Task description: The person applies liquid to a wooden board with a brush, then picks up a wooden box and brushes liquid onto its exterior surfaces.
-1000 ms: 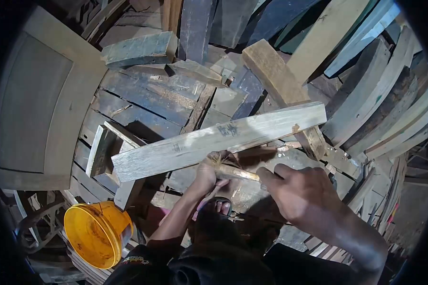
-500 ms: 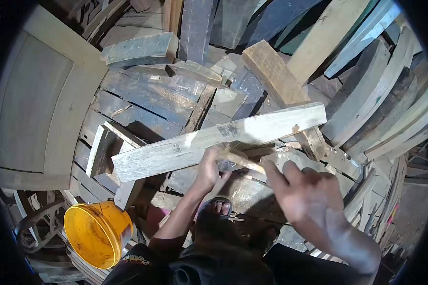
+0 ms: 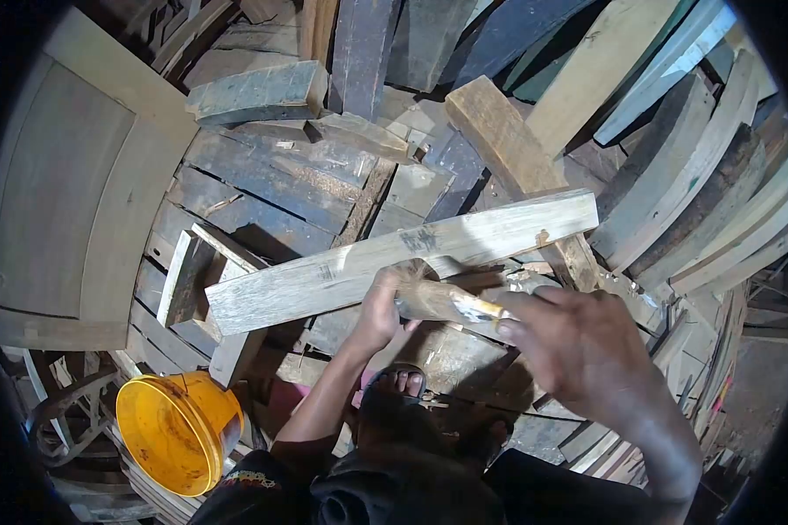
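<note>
Item count:

- Bare hands: two, one left hand (image 3: 378, 311) and one right hand (image 3: 587, 350).
- Short pale wooden stick (image 3: 446, 304): one.
- Long pale wooden plank (image 3: 359, 271) lying crosswise: one.
- Round yellow plastic bucket (image 3: 179, 430): one.
- Large grey-brown panelled wooden door (image 3: 79, 184): one.
- Foot in a dark sandal (image 3: 398, 385): one.
- Dark weathered boards (image 3: 263, 188) in the surrounding pile: too many and too overlapped to count.

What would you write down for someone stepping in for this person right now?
Left hand: closed around the splayed end of the frayed stick, just under the near edge of the pale plank.
Right hand: pinching the stick's other end.
The plank lies across a heap of dark boards; the yellow bucket stands to the left, untouched.
Done: the plank's face looks bare.
Left: hard to judge from this view.
</note>
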